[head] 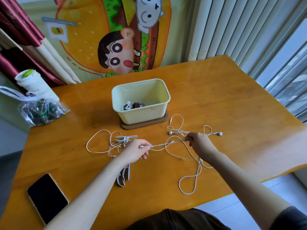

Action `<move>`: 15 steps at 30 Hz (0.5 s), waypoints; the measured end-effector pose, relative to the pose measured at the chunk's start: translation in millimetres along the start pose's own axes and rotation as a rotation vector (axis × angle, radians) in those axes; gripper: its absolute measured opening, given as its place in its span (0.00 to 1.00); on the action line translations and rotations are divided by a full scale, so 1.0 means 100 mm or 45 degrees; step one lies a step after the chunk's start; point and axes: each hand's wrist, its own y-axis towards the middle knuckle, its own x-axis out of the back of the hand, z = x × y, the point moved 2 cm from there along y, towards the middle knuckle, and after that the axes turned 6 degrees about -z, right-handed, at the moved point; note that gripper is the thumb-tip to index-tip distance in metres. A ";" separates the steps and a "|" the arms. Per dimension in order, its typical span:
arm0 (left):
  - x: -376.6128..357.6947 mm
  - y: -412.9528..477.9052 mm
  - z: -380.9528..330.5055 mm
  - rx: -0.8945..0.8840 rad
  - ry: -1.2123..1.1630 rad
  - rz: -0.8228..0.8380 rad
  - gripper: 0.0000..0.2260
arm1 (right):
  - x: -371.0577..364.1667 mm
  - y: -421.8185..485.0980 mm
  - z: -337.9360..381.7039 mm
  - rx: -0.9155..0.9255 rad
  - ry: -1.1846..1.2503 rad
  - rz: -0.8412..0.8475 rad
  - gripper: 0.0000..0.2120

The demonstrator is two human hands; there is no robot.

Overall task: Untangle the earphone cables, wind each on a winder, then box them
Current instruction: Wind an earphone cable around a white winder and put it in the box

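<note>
Our left hand (135,151) and right hand (198,143) each pinching the white earphone cables (166,143), one strand taut between them, loose loops spread on the bench (232,105) near the cream box (141,117), a winder (126,138) beside our left hand

The left hand (135,151) conceals most of the earphone cable (166,143) end it pinches. The right hand (198,143) covers the strands under its fingers. A white winder (123,175) lies partly beneath the left forearm (93,185). The cream box (141,117) holds items too small to identify. The plastic bag (42,112) contents are blurred.
</note>
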 end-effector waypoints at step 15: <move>0.30 0.17 -0.40 -0.268 -0.041 -0.319 0.04 | 0.10 0.12 1.02 0.423 0.523 0.131 0.06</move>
